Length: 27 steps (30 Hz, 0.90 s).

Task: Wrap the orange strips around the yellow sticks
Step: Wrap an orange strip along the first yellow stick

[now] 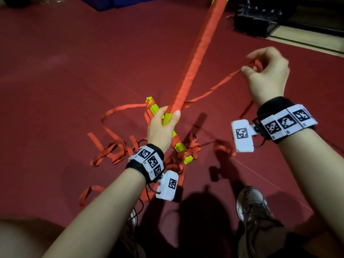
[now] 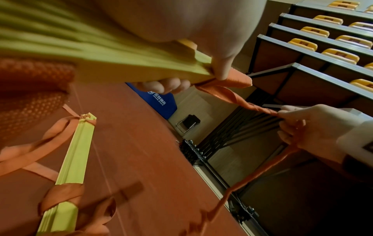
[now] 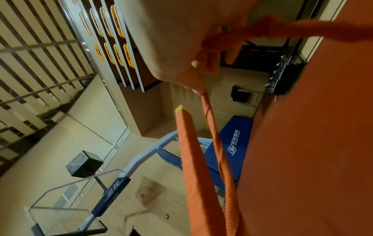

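My left hand [image 1: 163, 121] grips the bare yellow lower end of a long stick [image 1: 197, 51] that rises up and away, its length wound in orange strip up to a yellow tip [image 3: 180, 108]. From that grip a loose orange strip [image 1: 214, 88] runs taut to my right hand [image 1: 264, 69], which pinches it with more strip bunched in the palm. The left wrist view shows the strip [image 2: 228, 94] leaving the stick's end under my thumb. Another yellow stick [image 1: 154, 108] lies on the floor beneath, partly hidden by my left hand. Orange strips [image 1: 111, 151] lie tangled around it.
The floor is dark red matting [image 1: 65, 71]. A black metal rack [image 1: 258, 17] stands at the far right, and blue padding [image 1: 111, 2] lies at the far edge. My shoe [image 1: 255, 205] is near the bottom. Tiered seats [image 2: 322, 32] and a basketball hoop stand [image 3: 121, 175] show in the wrist views.
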Tool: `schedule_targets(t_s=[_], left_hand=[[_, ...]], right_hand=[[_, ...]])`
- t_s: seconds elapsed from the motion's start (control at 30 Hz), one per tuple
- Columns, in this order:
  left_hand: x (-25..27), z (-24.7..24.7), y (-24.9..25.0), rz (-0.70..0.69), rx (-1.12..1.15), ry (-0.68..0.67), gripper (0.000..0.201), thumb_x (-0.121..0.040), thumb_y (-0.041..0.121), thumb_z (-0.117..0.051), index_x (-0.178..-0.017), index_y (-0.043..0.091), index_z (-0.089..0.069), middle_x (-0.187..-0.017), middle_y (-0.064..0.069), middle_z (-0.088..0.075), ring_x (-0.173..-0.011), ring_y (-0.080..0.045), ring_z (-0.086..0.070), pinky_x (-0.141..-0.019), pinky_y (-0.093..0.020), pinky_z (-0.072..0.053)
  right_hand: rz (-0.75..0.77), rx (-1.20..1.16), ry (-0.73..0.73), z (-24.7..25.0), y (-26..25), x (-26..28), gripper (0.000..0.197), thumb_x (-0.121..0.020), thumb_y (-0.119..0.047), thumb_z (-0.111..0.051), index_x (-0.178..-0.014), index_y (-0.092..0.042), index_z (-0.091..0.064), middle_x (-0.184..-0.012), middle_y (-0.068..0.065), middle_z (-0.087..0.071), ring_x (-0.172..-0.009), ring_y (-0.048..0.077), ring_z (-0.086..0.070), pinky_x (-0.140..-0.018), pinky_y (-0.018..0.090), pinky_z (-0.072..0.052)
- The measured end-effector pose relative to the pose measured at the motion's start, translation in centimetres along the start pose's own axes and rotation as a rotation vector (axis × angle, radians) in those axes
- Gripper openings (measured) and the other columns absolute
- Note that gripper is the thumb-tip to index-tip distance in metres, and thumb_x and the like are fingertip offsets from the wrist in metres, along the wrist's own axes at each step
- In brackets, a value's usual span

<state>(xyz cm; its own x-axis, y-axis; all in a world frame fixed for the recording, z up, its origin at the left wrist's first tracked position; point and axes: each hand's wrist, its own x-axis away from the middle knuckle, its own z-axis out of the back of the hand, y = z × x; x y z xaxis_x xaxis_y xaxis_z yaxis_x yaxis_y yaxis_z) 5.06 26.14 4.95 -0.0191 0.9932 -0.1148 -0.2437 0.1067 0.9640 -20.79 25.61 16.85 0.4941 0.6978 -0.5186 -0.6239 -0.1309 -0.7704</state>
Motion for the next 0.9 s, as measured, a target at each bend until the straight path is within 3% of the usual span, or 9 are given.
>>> schedule_targets(t_s=[0.1, 0.2, 0.3, 0.4, 0.47, 0.53, 0.63, 0.7, 0.9], left_hand=[[0.4, -0.2, 0.3, 0.019, -0.015, -0.021, 0.045, -0.078, 0.075, -0.058, -0.112, 0.046, -0.062, -0.089, 0.023, -0.066, -0.099, -0.013, -0.064, -0.099, -0.042, -0.049], [0.8, -0.6, 0.4, 0.031, 0.032, -0.061, 0.066, -0.08, 0.073, -0.059, -0.132, 0.034, -0.059, -0.117, 0.006, -0.068, -0.115, -0.014, -0.062, -0.106, -0.04, -0.046], [1.3, -1.1, 0.8, 0.049, 0.129, -0.095, 0.042, -0.087, 0.058, -0.064, -0.121, 0.033, -0.063, -0.092, 0.018, -0.067, -0.089, -0.008, -0.062, -0.088, -0.035, -0.048], [1.8, -1.4, 1.6, 0.051, 0.226, -0.156, 0.016, -0.093, 0.042, -0.065, -0.106, 0.033, -0.065, -0.066, 0.02, -0.056, -0.063, -0.006, -0.049, -0.066, -0.029, -0.039], [2.2, -1.5, 2.2, 0.075, 0.266, -0.216, 0.011, -0.099, 0.033, -0.064, -0.107, 0.027, -0.066, -0.071, 0.005, -0.054, -0.063, -0.015, -0.044, -0.056, -0.026, -0.034], [2.5, -1.5, 2.7, 0.102, 0.312, -0.277, 0.008, -0.1, 0.029, -0.062, -0.105, 0.025, -0.067, -0.079, -0.009, -0.047, -0.068, -0.02, -0.041, -0.053, -0.026, -0.033], [2.7, -1.5, 3.2, 0.088, 0.341, -0.307, 0.009, -0.099, 0.03, -0.061, -0.102, 0.023, -0.066, -0.076, -0.006, -0.052, -0.066, -0.019, -0.044, -0.051, -0.024, -0.034], [2.4, -1.3, 3.2, 0.096, 0.328, -0.293, 0.013, -0.094, 0.037, -0.063, -0.099, 0.026, -0.066, -0.071, 0.003, -0.054, -0.067, -0.017, -0.046, -0.053, -0.027, -0.032], [1.8, -0.8, 3.1, 0.102, 0.321, -0.19, 0.007, -0.101, 0.032, -0.062, -0.096, 0.027, -0.063, -0.065, 0.006, -0.047, -0.062, -0.014, -0.044, -0.055, -0.031, -0.03]], right_hand=[[0.042, 0.075, -0.024, -0.2, -0.1, 0.1, 0.023, -0.08, -0.014, -0.068, -0.1, -0.024, -0.071, -0.094, -0.015, -0.066, -0.086, -0.004, -0.062, -0.085, 0.016, -0.046], [0.001, 0.475, -0.266, -0.9, 0.9, 0.8, 0.039, -0.082, -0.004, -0.06, -0.113, -0.025, -0.071, -0.137, 0.006, -0.053, -0.131, 0.031, -0.045, -0.108, 0.042, -0.037], [0.0, 0.466, -0.507, -2.3, 0.8, 2.7, 0.054, -0.077, 0.007, -0.053, -0.126, -0.013, -0.068, -0.149, 0.013, -0.046, -0.139, 0.033, -0.041, -0.114, 0.032, -0.029], [-0.139, 0.067, -0.715, -4.5, -0.1, 6.1, 0.055, -0.065, 0.007, -0.053, -0.117, -0.008, -0.068, -0.118, 0.01, -0.065, -0.116, 0.021, -0.059, -0.094, 0.027, -0.046], [-0.332, -0.276, -0.773, -5.7, -1.0, 8.2, 0.046, -0.063, 0.01, -0.053, -0.107, 0.004, -0.065, -0.095, 0.012, -0.066, -0.087, 0.017, -0.063, -0.067, 0.022, -0.05], [-0.479, -0.484, -0.773, -6.1, -1.5, 9.3, 0.042, -0.073, 0.023, -0.046, -0.111, 0.013, -0.061, -0.089, 0.018, -0.065, -0.076, 0.021, -0.063, -0.063, 0.022, -0.052], [-0.435, -0.444, -0.765, -5.9, -1.2, 9.4, 0.033, -0.079, 0.025, -0.043, -0.103, 0.016, -0.063, -0.076, 0.02, -0.064, -0.06, 0.026, -0.058, -0.054, 0.025, -0.051], [-0.382, -0.321, -0.723, -5.8, -0.9, 9.1, 0.031, -0.077, 0.02, -0.042, -0.081, 0.004, -0.069, -0.06, 0.011, -0.065, -0.048, 0.019, -0.055, -0.048, 0.026, -0.049], [-0.321, -0.014, -0.592, -4.9, 0.1, 8.4, 0.04, -0.064, 0.009, -0.037, -0.066, -0.014, -0.07, -0.06, 0.011, -0.069, -0.048, 0.009, -0.057, -0.055, 0.021, -0.049]])
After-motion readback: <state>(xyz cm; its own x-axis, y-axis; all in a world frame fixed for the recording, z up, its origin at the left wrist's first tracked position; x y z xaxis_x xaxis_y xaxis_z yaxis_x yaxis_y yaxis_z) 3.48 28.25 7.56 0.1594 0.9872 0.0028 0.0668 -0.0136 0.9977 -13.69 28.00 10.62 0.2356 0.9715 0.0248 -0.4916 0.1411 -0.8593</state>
